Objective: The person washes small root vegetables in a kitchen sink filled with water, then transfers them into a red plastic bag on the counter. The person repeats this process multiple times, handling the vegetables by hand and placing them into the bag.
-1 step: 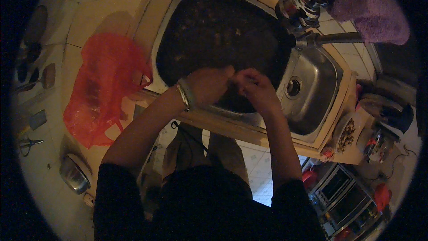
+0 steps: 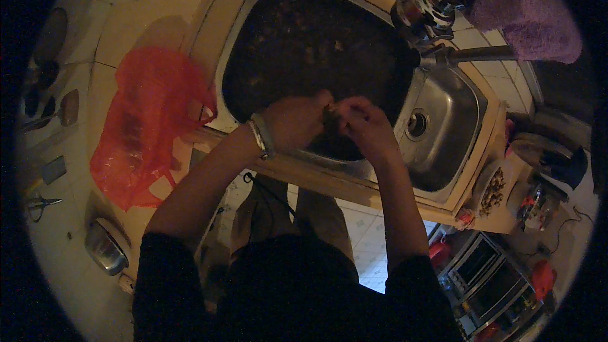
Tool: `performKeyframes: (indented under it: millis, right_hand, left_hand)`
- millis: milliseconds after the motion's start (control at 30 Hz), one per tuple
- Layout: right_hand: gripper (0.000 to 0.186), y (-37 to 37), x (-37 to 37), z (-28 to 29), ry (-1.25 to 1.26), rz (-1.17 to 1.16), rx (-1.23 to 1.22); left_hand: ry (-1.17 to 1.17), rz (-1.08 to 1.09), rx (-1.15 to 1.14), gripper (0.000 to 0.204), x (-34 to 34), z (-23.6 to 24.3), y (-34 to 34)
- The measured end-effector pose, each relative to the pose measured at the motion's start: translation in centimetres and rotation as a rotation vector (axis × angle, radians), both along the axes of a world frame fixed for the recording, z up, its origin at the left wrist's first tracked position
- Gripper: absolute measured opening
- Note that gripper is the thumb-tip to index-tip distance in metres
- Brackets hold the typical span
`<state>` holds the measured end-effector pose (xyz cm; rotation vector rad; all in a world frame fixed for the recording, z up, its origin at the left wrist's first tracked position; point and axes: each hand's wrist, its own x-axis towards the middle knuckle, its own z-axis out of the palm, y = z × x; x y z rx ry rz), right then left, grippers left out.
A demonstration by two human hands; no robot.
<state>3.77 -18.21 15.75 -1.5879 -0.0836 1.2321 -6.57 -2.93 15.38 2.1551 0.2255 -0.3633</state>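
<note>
Over the near side of the large sink basin [image 2: 380, 22], my two hands meet with fingertips close together. My left hand [image 2: 294, 120], with a pale bangle on its wrist, has its fingers closed. My right hand [image 2: 366, 123] is closed too, its thumb and fingers bent inward in a pinch. Between them shows a small greenish-brown piece [image 2: 329, 116], too dim to name. Dark water or dark contents fill the basin, with small brownish bits [image 2: 337, 45] scattered in it.
A red plastic bag [image 2: 152, 120] lies on the counter to the left. Right of the big basin is a smaller steel basin [image 2: 453, 111] with a drain. Metal faucet fittings [image 2: 425, 12] and a purple towel [image 2: 535, 16] stand beyond. A dish of brownish pieces [image 2: 493, 191] sits at right.
My fingers have shifted slightly, and the small greenish-brown piece now shows between my hands. Everything else stays in place.
</note>
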Motion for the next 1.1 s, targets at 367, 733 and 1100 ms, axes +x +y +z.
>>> performKeyframes:
  millis: [367, 733, 1100]
  right_hand:
    - [0.036, 0.8, -1.7, 1.7, 0.202, -0.207, 0.165]
    - [0.033, 0.6, -0.9, -1.1, 0.108, -0.153, 0.033]
    - [0.026, 4.6, 1.5, -18.3, -1.24, 0.607, -0.614]
  left_hand:
    - [-0.218, 0.563, -0.57, 0.019, -0.2, 1.7, -0.3]
    - [-0.295, 0.425, -0.232, 0.019, -0.9, -2.4, 1.3]
    - [0.174, 0.049, 0.613, 0.04, 0.5, -13.9, 1.4]
